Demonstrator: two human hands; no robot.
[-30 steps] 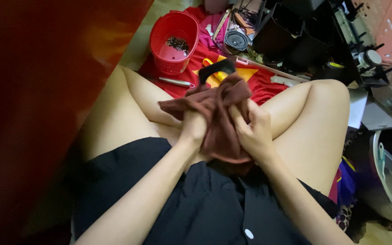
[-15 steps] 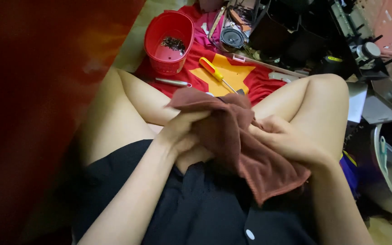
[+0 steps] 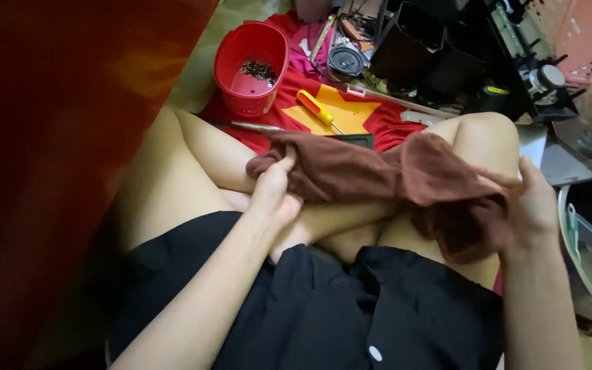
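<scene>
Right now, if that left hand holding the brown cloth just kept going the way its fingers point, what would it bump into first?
The left hand grips the brown cloth and points up and away. Going on, it would probably meet the grey metal rod first, then the red bucket, though depth is hard to judge.

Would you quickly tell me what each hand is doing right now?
Left hand: closed on one end of the brown cloth.
Right hand: closed on its other end.
</scene>
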